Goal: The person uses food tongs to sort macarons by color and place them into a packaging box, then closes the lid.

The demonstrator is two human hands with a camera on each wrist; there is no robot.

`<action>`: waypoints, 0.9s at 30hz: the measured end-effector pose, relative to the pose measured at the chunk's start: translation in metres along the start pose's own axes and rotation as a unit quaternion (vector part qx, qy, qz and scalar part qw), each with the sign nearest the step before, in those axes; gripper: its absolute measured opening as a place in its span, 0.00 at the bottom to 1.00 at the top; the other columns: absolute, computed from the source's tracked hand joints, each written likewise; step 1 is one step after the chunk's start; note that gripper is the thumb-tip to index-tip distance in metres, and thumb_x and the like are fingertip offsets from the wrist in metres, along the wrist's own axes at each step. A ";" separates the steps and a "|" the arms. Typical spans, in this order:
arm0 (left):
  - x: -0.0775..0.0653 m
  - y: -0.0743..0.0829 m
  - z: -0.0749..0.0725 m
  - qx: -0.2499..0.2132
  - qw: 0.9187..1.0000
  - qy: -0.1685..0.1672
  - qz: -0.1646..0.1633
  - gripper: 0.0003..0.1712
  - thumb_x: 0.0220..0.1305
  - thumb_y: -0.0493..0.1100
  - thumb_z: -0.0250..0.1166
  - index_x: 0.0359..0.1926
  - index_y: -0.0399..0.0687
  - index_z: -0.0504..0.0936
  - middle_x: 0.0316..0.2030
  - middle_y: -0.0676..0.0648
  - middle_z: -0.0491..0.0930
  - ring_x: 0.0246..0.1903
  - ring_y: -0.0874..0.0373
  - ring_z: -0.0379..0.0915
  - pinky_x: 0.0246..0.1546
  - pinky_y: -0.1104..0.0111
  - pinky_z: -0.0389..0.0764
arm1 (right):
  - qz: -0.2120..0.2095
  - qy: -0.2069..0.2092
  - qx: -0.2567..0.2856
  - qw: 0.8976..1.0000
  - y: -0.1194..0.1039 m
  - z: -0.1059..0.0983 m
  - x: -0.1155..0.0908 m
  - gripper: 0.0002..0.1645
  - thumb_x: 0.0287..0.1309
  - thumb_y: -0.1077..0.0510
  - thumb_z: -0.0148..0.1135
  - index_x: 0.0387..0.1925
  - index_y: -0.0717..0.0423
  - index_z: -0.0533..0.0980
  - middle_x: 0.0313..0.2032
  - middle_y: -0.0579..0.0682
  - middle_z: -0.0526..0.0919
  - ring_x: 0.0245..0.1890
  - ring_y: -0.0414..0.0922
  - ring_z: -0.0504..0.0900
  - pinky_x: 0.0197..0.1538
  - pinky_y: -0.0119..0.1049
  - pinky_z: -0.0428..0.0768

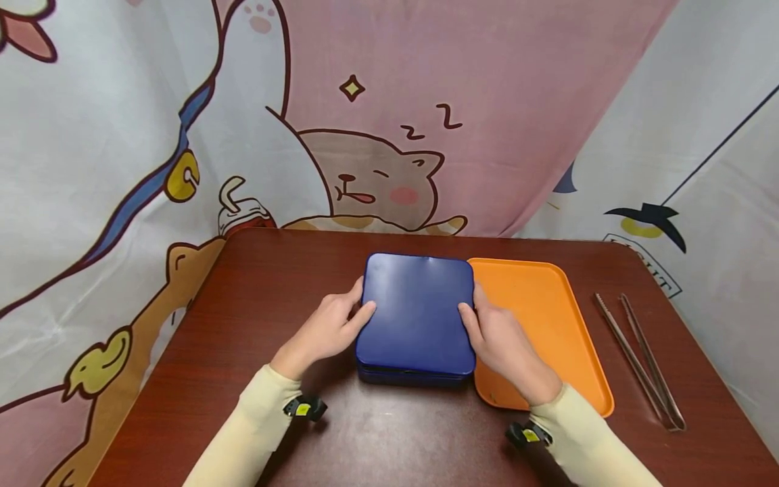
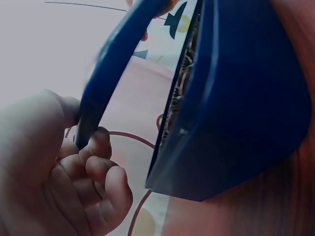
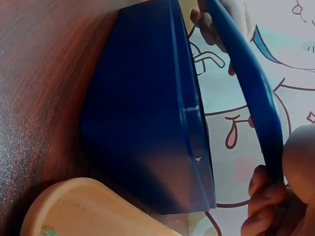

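Observation:
A dark blue lid (image 1: 420, 311) is held level between both hands, raised off a blue tin box (image 1: 410, 377) that stands on the table. My left hand (image 1: 331, 323) pinches the lid's left edge, thumb on top and fingers beneath. On the opposite edge, my right hand (image 1: 502, 337) grips it the same way. Both wrist views show a gap between the lid (image 3: 253, 98) and the rim of the box (image 2: 256, 98). Through that gap in the left wrist view, a strip of jumbled contents shows at the rim; most of the inside is hidden.
An orange tray (image 1: 535, 325) lies right of the box, partly under my right forearm, with small green bits on it in the right wrist view. Metal tongs (image 1: 645, 368) rest farther right, arms spread. A cartoon-printed cloth (image 1: 517, 101) hangs behind the brown table (image 1: 274, 270).

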State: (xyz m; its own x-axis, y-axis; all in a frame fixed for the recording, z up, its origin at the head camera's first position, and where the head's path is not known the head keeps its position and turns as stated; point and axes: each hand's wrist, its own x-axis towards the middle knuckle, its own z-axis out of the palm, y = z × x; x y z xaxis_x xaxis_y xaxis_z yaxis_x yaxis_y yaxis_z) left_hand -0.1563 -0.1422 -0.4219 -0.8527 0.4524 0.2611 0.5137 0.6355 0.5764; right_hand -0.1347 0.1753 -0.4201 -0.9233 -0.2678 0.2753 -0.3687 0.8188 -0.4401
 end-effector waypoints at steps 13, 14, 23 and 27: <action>-0.001 -0.006 0.012 0.008 0.998 -0.041 -0.043 0.40 0.81 0.52 0.57 0.73 0.20 0.62 0.20 0.56 0.74 0.21 0.65 0.70 0.33 0.67 0.78 | 0.016 -0.043 -0.046 0.998 0.005 0.010 0.005 0.36 0.80 0.50 0.54 0.69 0.80 0.65 0.43 0.75 0.85 0.35 0.64 0.88 0.41 0.60 0.85; -0.001 -0.006 0.013 0.011 0.998 -0.042 -0.043 0.40 0.81 0.52 0.56 0.73 0.20 0.63 0.21 0.56 0.74 0.22 0.65 0.71 0.33 0.67 0.78 | 0.018 -0.048 -0.047 0.998 0.006 0.010 0.005 0.37 0.80 0.50 0.53 0.69 0.80 0.65 0.46 0.76 0.84 0.37 0.65 0.88 0.43 0.60 0.85; 0.000 -0.011 0.018 0.014 0.996 -0.061 -0.063 0.40 0.81 0.54 0.56 0.74 0.21 0.63 0.21 0.55 0.74 0.22 0.65 0.71 0.32 0.68 0.77 | 0.029 -0.070 -0.047 0.996 0.010 0.018 0.008 0.36 0.81 0.49 0.52 0.69 0.80 0.66 0.53 0.77 0.82 0.42 0.66 0.88 0.47 0.61 0.85; 0.000 -0.011 0.018 0.018 0.995 -0.065 -0.070 0.40 0.81 0.54 0.57 0.74 0.22 0.64 0.22 0.54 0.75 0.24 0.64 0.72 0.30 0.68 0.76 | 0.034 -0.077 -0.045 0.995 0.011 0.020 0.009 0.36 0.81 0.49 0.51 0.69 0.79 0.66 0.53 0.76 0.82 0.43 0.66 0.88 0.48 0.61 0.85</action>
State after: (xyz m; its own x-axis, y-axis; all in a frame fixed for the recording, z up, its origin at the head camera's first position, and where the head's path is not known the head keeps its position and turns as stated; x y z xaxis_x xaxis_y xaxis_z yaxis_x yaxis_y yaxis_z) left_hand -0.1606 -0.1382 -0.4420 -0.8978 0.4337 0.0764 0.3958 0.7188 0.5716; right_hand -0.1493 0.1720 -0.4398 -0.9536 -0.2799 0.1107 -0.3009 0.8781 -0.3719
